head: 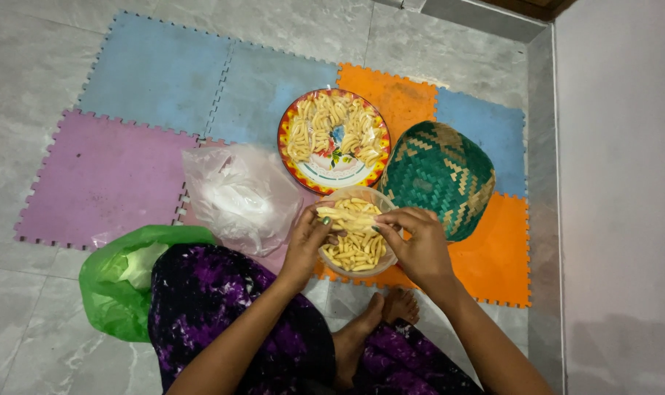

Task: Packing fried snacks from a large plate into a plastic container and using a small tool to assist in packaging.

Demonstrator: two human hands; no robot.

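Grey marbled floor tiles (pixel 39 58) carry a patchwork of interlocking foam mats (pixel 105 172) in blue, purple and orange, and the person sits at its near edge with bare feet (pixel 380 314) tucked under a purple-and-black patterned skirt (pixel 215 300).

Both hands meet over a clear plastic bowl (pixel 382 199) heaped with pale yellow stick-shaped snacks (pixel 356 249). The left hand (pixel 307 245) has its thumb and fingers pinched on one end of a small bundle of sticks (pixel 347 213) held across the bowl's top. The right hand (pixel 416 245) curls its fingers inward, the tips closed on the other end of the same bundle. Below the fingertips of both hands lie the rest of the sticks in the bowl.

Just beyond the fingers sits a round plate with a red and yellow rim (pixel 334 141), also spread with the same sticks. Past the right hand's knuckles, touching the bowl's far side, rests a green and tan woven basket (pixel 438 179), turned bottom up. Beside the left hand's thumb lies a crumpled clear plastic bag (pixel 237 194), and further out near the left forearm is a green plastic bag (pixel 120 281).
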